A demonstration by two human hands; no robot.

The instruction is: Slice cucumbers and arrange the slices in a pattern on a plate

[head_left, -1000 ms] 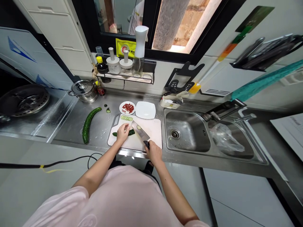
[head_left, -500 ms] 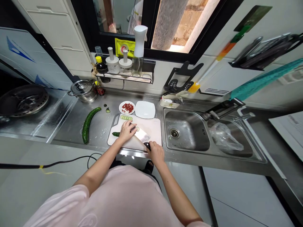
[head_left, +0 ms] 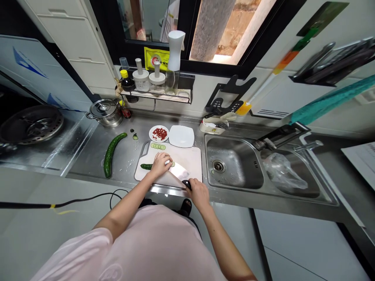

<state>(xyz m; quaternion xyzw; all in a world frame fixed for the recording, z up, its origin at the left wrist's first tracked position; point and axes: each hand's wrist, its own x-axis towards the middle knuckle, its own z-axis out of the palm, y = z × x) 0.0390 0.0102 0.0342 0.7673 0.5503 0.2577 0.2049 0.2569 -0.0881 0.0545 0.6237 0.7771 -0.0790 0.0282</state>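
Note:
My left hand point(head_left: 161, 164) is closed over a cucumber point(head_left: 145, 166) on the white cutting board point(head_left: 190, 154); only the cucumber's dark end shows to the left of the hand. In my right hand point(head_left: 199, 191) is the black handle of a cleaver point(head_left: 179, 171). Its broad blade lies close beside the left fingertips, with a pale cucumber slice point(head_left: 172, 164) against it. A short row of cucumber slices point(head_left: 158, 146) rests at the board's upper left. Left of the board, a whole cucumber point(head_left: 111, 154) lies on the steel counter.
Behind the board stand a plate of chopped red pieces point(head_left: 159, 134) and a square white plate point(head_left: 181, 136). To the right is a double sink point(head_left: 234, 181) with a plastic bag point(head_left: 283, 171). A lidded pot point(head_left: 105, 113) and cucumber scraps point(head_left: 135, 137) are at the left.
The view has shifted slightly, so everything sits a little further right. Both hands keep their hold, and the left fingers look more tucked in beside the blade.

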